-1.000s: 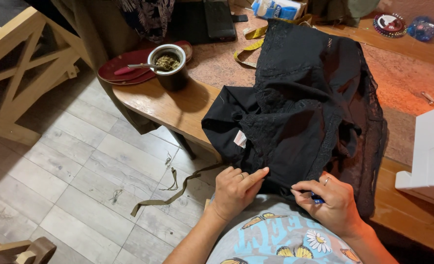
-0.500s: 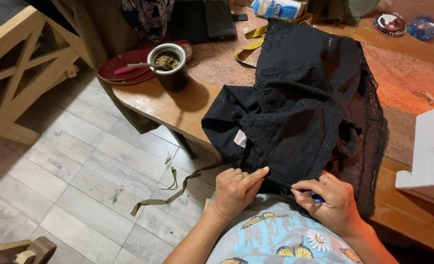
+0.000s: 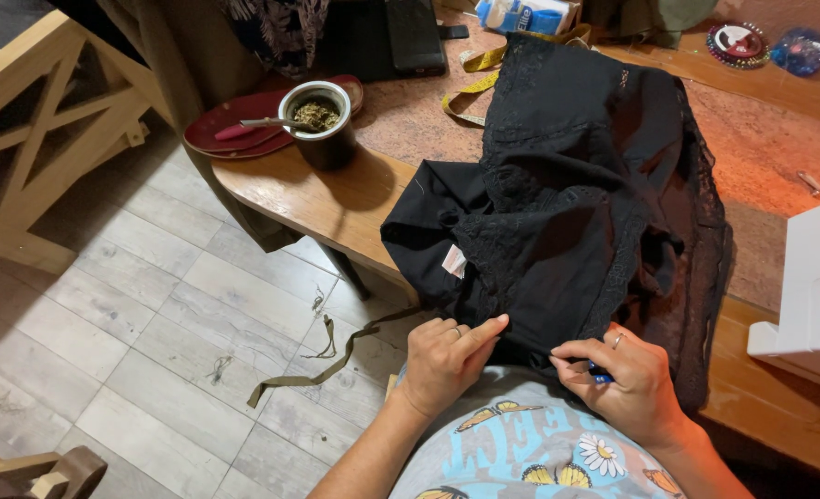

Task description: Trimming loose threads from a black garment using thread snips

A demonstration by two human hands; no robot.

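Head view, looking down. Black lace-trimmed garment (image 3: 576,212) lies heaped over the edge of the wooden table (image 3: 327,199), centre to right of frame, its lower hem hanging toward the lap. Left hand (image 3: 447,356), lower centre, pinches the hem between thumb and forefinger; ring visible on one finger. Right hand (image 3: 618,379), lower right, is closed on a small blue tool (image 3: 599,376), mostly hidden, tip against the fabric. Small white tag (image 3: 453,261) shows on the garment's left fold. Upper left: dark cup with metal straw (image 3: 320,125) beside red plates (image 3: 234,137). Yellow measuring tape (image 3: 470,83) at upper centre. White machine (image 3: 812,286) at right edge. Olive fabric strip (image 3: 317,370) on the tile floor.
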